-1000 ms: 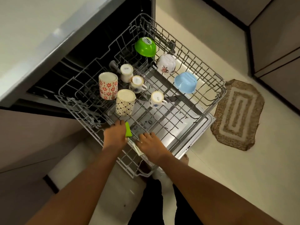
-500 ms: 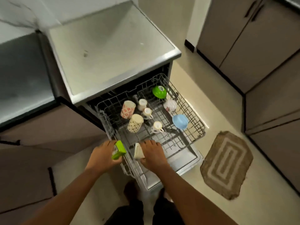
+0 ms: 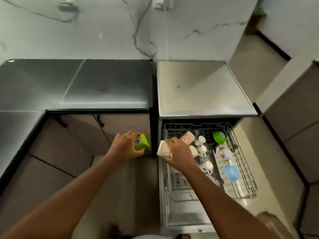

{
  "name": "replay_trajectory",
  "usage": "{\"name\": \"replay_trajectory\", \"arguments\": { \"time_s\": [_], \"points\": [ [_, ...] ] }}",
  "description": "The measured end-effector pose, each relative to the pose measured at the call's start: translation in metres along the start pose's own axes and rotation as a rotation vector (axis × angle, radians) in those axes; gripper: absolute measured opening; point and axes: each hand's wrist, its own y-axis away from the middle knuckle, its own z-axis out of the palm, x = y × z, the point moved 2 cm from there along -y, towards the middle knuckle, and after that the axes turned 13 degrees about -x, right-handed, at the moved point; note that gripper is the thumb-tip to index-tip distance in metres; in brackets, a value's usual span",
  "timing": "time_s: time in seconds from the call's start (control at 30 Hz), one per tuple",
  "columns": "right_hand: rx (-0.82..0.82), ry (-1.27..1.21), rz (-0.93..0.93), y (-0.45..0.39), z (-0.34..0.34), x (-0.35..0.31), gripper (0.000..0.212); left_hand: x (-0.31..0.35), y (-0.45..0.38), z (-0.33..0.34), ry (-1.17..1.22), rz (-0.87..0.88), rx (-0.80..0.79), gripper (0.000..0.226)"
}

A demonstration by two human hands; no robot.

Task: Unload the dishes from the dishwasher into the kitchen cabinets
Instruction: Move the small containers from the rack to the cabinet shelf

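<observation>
Left hand (image 3: 124, 147): grips a green square dish (image 3: 141, 144); round label on it, writing too blurred to read.
Right hand (image 3: 177, 152): grips a cream square dish (image 3: 163, 149).
Rack (image 3: 241, 163): right of the right hand, cups inside.

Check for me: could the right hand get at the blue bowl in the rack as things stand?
Probably not yet. The blue bowl sits uncovered in the rack with nothing over it, but the right hand is already gripping a cream dish, so it would need to set that down first.
</observation>
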Motion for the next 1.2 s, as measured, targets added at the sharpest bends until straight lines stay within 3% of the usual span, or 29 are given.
{"name": "replay_trajectory", "arguments": {
  "time_s": [0.1, 0.3, 0.4, 0.53, 0.77, 1.2],
  "points": [
    [0.0, 0.001, -0.044, -0.03, -0.008, -0.046, 0.073, -0.055, 0.013, -0.022, -0.025, -0.007, 0.004, 0.07],
    [0.123, -0.279, -0.064, -0.088, -0.021, -0.163, 0.067, -0.17, 0.037, -0.081, 0.065, 0.025, 0.056, 0.072],
    [0.184, -0.298, -0.098, -0.117, -0.037, -0.215, 0.065, -0.218, 0.045, -0.121, 0.178, 0.041, 0.096, 0.073],
    [0.236, -0.304, -0.164, -0.148, -0.078, -0.256, 0.065, -0.26, 0.047, -0.181, 0.134, 0.056, 0.122, 0.074],
    [0.306, -0.347, -0.303, -0.2, -0.183, -0.284, 0.068, -0.303, 0.021, -0.287, -0.073, 0.092, 0.235, 0.067],
    [0.555, -0.216, -0.48, -0.344, -0.378, -0.28, 0.069, -0.324, -0.125, -0.461, -0.065, 0.16, 0.297, 0.072]
  ]
}}
